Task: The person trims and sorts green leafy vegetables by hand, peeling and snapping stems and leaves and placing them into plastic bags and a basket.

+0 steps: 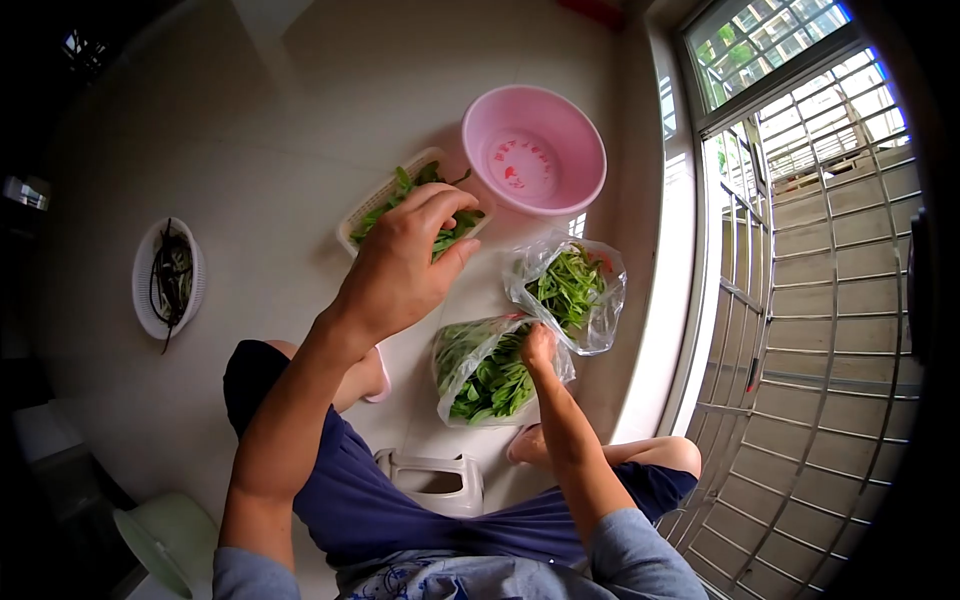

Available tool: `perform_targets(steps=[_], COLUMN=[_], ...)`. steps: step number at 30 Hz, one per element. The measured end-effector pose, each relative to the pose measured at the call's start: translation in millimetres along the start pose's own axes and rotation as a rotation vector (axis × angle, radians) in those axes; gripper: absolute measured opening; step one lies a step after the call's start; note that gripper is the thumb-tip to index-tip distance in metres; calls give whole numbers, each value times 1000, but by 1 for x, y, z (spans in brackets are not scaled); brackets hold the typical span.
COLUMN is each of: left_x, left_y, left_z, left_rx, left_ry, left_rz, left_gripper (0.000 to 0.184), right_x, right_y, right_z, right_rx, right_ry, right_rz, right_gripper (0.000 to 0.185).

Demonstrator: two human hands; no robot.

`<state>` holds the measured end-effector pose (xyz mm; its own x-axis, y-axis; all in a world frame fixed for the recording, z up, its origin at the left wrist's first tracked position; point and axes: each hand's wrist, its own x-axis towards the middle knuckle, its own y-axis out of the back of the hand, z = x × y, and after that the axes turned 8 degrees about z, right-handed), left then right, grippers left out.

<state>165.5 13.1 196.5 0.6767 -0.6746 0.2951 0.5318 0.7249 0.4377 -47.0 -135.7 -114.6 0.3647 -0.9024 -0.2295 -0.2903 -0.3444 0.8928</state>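
Note:
My left hand (405,255) is raised over a cream basket (352,213) that holds green leaves (428,178). Its fingers are curved, the thumb stands apart from them, and nothing shows in its grasp. Lower right, my right hand (540,346) is closed at the rim of a clear plastic bag (448,372), seemingly gripping the plastic; its fingertips are partly hidden. Leafy greens (497,385) fill this bag. Just beyond it, a second clear plastic bag (613,290) lies open with more green stems and leaves (568,285) inside.
A pink basin (590,150) stands on the floor behind the basket. To the left is a white basket (198,280) with dark, wilted-looking stalks. A small plastic stool (465,492) is between my legs. A window ledge and metal grille (815,350) border the right side.

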Motion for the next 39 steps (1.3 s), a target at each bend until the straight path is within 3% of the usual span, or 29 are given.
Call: perform_targets(steps=[2, 9, 16, 22, 24, 26, 28, 33, 39], left_x=[0, -3, -18, -36, -42, -45, -48, -51, -46], left_y=[0, -6, -30, -81, -92, -101, -106, -114, -120], left_z=[1, 0, 4, 2, 9, 10, 10, 12, -6], left_rx=[11, 121, 118, 19, -112, -121, -293, -366, -433], left_ry=[5, -142, -209, -312, -202, -170, 37, 247, 494], left_rz=[-32, -125, -243, -557, -753, -805, -948, -978, -934], left_gripper=[24, 26, 27, 38, 43, 44, 42, 24, 20], right_x=[-9, -56, -83, -94, -94, -88, -86, -81, -71], right_y=[6, 64, 176, 249, 264, 268, 269, 266, 258], right_z=[-3, -15, -42, -66, -72, -72, -71, -71, -61], right_rx=[40, -99, 14, 351, 399, 469, 548, 706, 958], right_ry=[37, 525, 682, 674, 682, 658, 627, 498, 263], right_rz=[45, 27, 144, -47, -99, -141, -188, -379, -487], right_gripper=[17, 10, 6, 8, 9, 10, 10, 13, 21])
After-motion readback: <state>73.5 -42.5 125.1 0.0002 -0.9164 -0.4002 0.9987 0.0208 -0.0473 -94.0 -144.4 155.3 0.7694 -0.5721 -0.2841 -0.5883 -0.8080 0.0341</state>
